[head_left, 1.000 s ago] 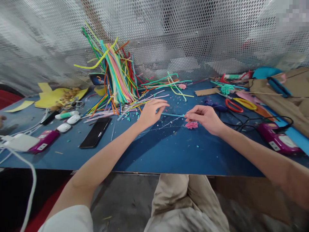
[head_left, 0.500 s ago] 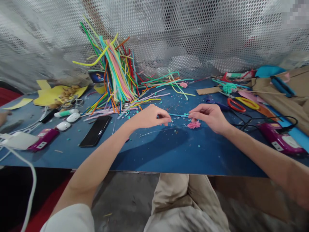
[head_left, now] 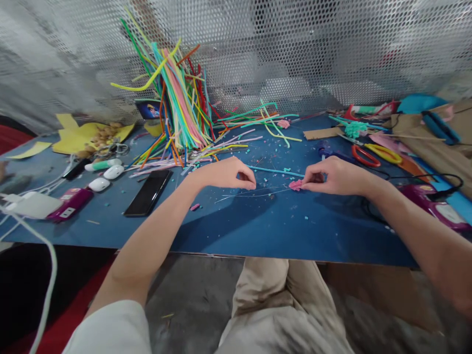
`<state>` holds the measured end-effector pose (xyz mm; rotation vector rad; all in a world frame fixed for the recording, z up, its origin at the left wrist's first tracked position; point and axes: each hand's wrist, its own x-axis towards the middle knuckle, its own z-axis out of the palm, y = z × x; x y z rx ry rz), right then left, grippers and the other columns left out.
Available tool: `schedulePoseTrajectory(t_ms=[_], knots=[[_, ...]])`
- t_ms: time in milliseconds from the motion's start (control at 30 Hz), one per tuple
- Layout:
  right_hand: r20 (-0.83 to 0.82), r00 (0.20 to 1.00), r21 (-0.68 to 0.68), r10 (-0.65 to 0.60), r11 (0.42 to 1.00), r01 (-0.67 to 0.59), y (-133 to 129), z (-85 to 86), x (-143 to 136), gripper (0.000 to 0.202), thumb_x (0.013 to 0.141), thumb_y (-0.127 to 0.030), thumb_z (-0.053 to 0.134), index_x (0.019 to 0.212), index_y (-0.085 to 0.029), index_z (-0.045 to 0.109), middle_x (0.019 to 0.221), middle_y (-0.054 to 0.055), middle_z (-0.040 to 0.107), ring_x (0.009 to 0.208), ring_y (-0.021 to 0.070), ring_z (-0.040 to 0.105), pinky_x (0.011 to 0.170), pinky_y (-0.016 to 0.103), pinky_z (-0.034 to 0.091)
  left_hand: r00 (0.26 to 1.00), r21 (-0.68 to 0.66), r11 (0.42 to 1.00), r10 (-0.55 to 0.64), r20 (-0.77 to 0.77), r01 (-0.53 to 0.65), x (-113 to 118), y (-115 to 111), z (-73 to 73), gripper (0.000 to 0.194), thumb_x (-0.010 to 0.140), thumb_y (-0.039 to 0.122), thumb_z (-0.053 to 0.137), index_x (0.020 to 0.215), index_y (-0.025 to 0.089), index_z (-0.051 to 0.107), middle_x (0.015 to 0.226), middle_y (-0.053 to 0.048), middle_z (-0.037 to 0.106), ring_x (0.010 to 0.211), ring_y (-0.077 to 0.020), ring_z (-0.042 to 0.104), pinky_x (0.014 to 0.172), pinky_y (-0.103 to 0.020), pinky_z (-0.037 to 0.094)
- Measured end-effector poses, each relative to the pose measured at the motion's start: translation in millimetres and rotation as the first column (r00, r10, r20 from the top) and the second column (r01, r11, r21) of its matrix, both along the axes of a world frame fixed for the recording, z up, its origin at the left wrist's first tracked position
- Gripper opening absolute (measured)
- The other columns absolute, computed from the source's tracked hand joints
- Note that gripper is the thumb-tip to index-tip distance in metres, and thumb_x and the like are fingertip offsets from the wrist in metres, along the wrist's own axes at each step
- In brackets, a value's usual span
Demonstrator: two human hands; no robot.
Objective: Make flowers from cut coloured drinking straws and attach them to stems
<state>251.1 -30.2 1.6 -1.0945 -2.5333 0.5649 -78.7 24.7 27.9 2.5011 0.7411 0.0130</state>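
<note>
The right hand's grip pinches the edge of the pink flower, low over the worktop. Thin wires trail from the flower toward the left hand, whose fingertips press together; whether they hold a wire, I cannot tell. A blue stem lies just beyond, between the hands.

R hand shifts from the blue stem's end to pinch the pink flower; L hand, outstretched a sec ago, now curls w/ thumb & fingertips together, on the wearer's side of the stem.
</note>
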Motion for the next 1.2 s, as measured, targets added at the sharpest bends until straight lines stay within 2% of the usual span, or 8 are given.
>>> schedulePoseTrajectory(t_ms=[133, 400, 500, 733, 967, 1200], knots=[[0.005, 1.000, 0.061, 0.014, 0.998, -0.014, 2.0, -5.0, -1.1, 0.022, 0.090, -0.044, 0.063, 0.087, -0.025, 0.075, 0.079, -0.002, 0.076, 0.063, 0.0121, 0.064, 0.063, 0.027, 0.049, 0.996, 0.093, 0.994, 0.053, 0.070, -0.059, 1.5, 0.1, -4.2, 0.027, 0.092, 0.041, 0.060, 0.099, 0.021, 0.077, 0.089, -0.003, 0.077, 0.075, -0.0124, 0.067, 0.069, -0.023, 0.044], [-0.120, 0.992, 0.163, 0.042, 0.986, -0.022, 1.8, -16.3, -7.9, 0.023, 0.092, -0.044, 0.063, 0.093, -0.023, 0.074, 0.094, 0.001, 0.077, 0.080, 0.0153, 0.070, 0.072, 0.027, 0.052, 0.998, 0.058, 0.997, -0.044, 0.051, 0.041, 12.4, -6.0, -17.9, 0.028, 0.094, 0.041, 0.059, 0.108, 0.023, 0.076, 0.099, -0.005, 0.077, 0.082, -0.0142, 0.070, 0.073, -0.025, 0.048], [-0.099, 0.995, 0.232, 0.011, 0.973, 0.012, 1.2, -22.1, -14.8, 0.022, 0.093, -0.042, 0.061, 0.095, -0.024, 0.074, 0.096, 0.002, 0.077, 0.084, 0.0172, 0.070, 0.076, 0.030, 0.051, 0.997, 0.059, 0.996, -0.067, 0.042, 0.065, 13.8, -4.2, -22.6, 0.027, 0.095, 0.039, 0.058, 0.109, 0.024, 0.076, 0.099, -0.004, 0.077, 0.081, -0.0139, 0.070, 0.073, -0.025, 0.048], [-0.025, 0.998, 0.335, -0.059, 0.940, 0.064, 1.6, -27.4, -21.8, 0.017, 0.093, -0.036, 0.061, 0.094, -0.027, 0.075, 0.088, 0.000, 0.075, 0.082, 0.0166, 0.067, 0.072, 0.029, 0.049, 0.997, 0.051, 0.997, -0.058, 0.058, 0.055, 15.8, -3.7, -26.7, 0.022, 0.094, 0.035, 0.060, 0.104, 0.024, 0.076, 0.098, -0.003, 0.077, 0.081, -0.0128, 0.070, 0.073, -0.024, 0.048], [-0.086, 0.990, 0.357, -0.113, 0.924, 0.137, 1.6, -28.8, -24.3, 0.017, 0.093, -0.038, 0.062, 0.094, -0.028, 0.075, 0.084, 0.000, 0.074, 0.080, 0.0164, 0.065, 0.071, 0.029, 0.048, 0.996, 0.013, 0.998, -0.065, 0.068, 0.064, 15.8, -3.3, -29.2, 0.017, 0.091, 0.033, 0.064, 0.098, 0.022, 0.076, 0.089, -0.002, 0.076, 0.076, -0.0116, 0.068, 0.071, -0.023, 0.048], [-0.063, 0.977, 0.315, -0.205, 0.925, 0.214, 5.4, -27.9, -22.1, 0.023, 0.092, -0.047, 0.062, 0.092, -0.027, 0.073, 0.088, 0.000, 0.074, 0.084, 0.0172, 0.066, 0.071, 0.029, 0.046, 0.999, -0.017, 0.999, -0.026, 0.046, 0.027, 13.5, -3.7, -26.7, 0.017, 0.088, 0.034, 0.067, 0.093, 0.020, 0.075, 0.078, -0.001, 0.073, 0.066, -0.0092, 0.064, 0.063, -0.021, 0.043]])
